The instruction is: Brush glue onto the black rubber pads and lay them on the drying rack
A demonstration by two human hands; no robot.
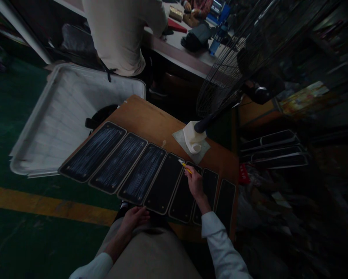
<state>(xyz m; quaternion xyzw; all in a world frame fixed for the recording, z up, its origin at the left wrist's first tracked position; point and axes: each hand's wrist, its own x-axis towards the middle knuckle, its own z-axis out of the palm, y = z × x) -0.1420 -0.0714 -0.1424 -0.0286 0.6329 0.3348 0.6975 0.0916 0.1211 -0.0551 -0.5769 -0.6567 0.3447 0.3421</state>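
My right hand (194, 180) grips a brush (187, 168) with a yellow handle; its whitish tip is over the upper end of a plain black panel (162, 184). To the left lie panels streaked with a whitish coating, the nearest being a streaked panel (141, 174). More plain dark panels, such as the rightmost panel (226, 199), lie under and beyond my right forearm. Close to my lap, at the lower ends of the panels, my left hand (136, 217) rests with loosely extended fingers and holds nothing visible. A white plastic container (192, 135) stands behind the panels on a pale sheet (203, 155).
The panels lie on a brown board (144, 112). A large white bin (43, 128) stands at its left. A wire fan (220, 77) leans in at the right. Ahead, a person in a light top (118, 35) is at a worktable (174, 50). Tied dark panels (274, 149) lie right.
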